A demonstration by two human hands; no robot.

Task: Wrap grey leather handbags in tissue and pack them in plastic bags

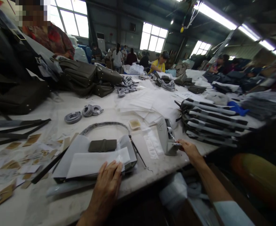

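Note:
My left hand (109, 179) lies with fingers stretched out on the near edge of a handbag (57, 168). Under its fingertips is a sheet of white paper (93, 161) spread across the bag. A small dark olive wallet-like piece (102, 145) with a band round its middle rests above the paper. The bag's wrapped handle (105, 124) arches away from me. To the right, my right hand (188, 150) is at the front of a grey tape dispenser (162, 138), its fingers pinched at the end of a shiny strip of tape (173, 137).
Coiled grey straps (72, 117) lie behind the bag. White sheets (140, 102) and a small yellowish dish (134, 124) are near the dispenser. Stacked dark straps (213, 121) stand at right. Cards and tags (34, 157) cover the left side. Olive bags (81, 73) are piled behind; people work beyond.

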